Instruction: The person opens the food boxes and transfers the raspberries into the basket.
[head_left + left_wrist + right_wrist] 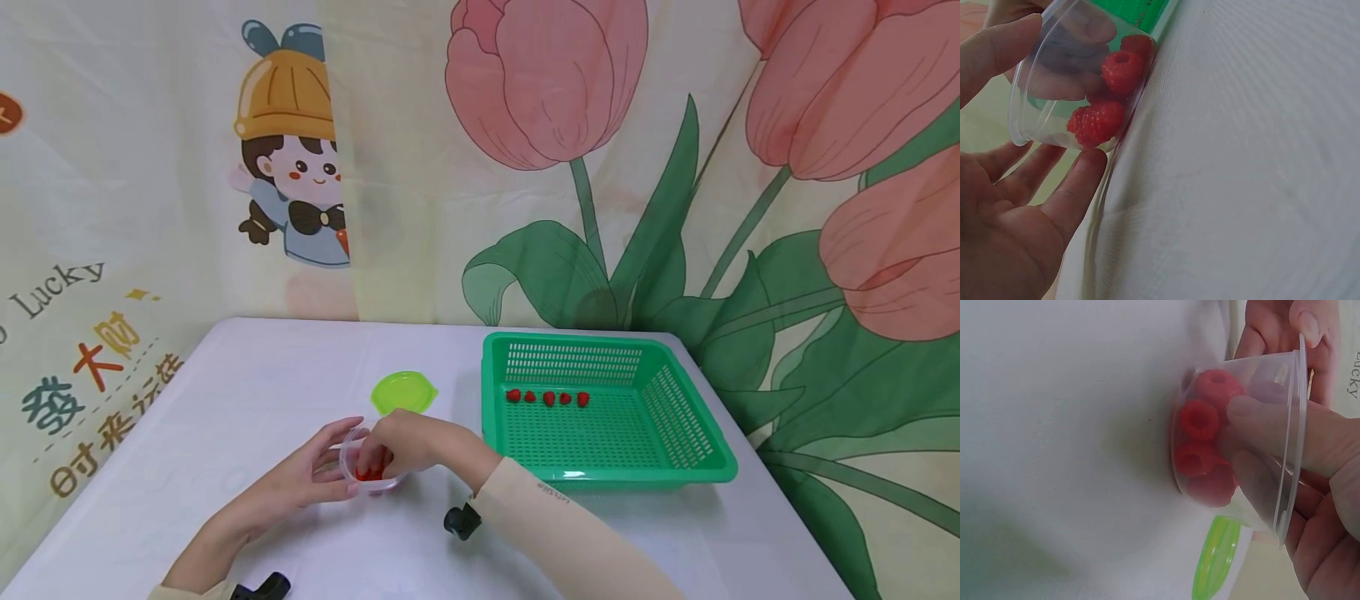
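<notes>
A clear plastic cup [372, 481] with several red raspberries [1096, 124] in it rests on its base on the white table. My left hand [303, 475] holds the cup from the left, thumb at the rim and fingers along the wall. From above, my right hand [408, 446] reaches into the cup. Through the wall in the right wrist view, its thumb and a fingertip lie on either side of a blurred red berry; whether they pinch it cannot be made out. Other raspberries [1199, 420] lie at the cup's bottom.
A green basket [615, 477] stands to the right, with a row of several red berries [549, 399] on its floor near the back. A bright green lid [403, 392] lies on the table just behind the cup. Behind the table hangs a printed curtain.
</notes>
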Demonstrator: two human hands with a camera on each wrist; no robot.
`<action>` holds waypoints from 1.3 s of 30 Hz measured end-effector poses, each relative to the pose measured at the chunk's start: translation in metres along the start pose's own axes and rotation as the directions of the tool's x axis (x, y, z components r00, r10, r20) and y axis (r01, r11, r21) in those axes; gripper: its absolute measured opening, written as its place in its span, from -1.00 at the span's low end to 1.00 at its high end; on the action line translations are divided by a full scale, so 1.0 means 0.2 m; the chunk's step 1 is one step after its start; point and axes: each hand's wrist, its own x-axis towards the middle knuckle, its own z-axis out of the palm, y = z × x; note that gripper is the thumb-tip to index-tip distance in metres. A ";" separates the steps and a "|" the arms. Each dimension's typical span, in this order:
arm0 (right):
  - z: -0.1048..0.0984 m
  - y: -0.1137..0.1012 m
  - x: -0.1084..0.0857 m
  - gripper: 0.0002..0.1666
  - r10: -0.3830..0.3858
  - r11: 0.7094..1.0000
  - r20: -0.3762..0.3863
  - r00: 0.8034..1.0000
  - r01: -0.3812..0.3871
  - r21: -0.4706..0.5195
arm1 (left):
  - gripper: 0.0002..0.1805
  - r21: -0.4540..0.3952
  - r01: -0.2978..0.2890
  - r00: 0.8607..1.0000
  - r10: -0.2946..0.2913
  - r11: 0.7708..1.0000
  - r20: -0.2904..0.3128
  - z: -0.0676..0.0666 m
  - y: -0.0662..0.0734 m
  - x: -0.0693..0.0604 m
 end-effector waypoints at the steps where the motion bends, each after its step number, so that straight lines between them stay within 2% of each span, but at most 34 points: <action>1: 0.00 0.00 0.00 -0.71 -0.003 1.000 -0.001 1.000 0.003 -0.006 | 0.02 0.000 -0.002 1.000 0.002 1.000 0.001 0.00 0.00 0.00; 10: 0.02 -0.01 0.02 -0.74 0.019 0.996 0.009 1.000 -0.018 -0.086 | 0.03 0.005 -0.003 1.000 0.003 1.000 -0.003 0.00 0.01 0.00; 22: 0.01 -0.03 0.05 -0.77 0.011 0.982 0.059 0.998 0.000 -0.190 | 0.05 0.006 0.004 1.000 -0.003 1.000 -0.014 0.01 0.01 0.00; 39: 0.03 -0.03 0.06 -0.77 0.021 0.981 0.055 0.998 -0.010 -0.191 | 0.06 0.002 0.011 1.000 -0.011 1.000 -0.005 0.00 0.01 -0.01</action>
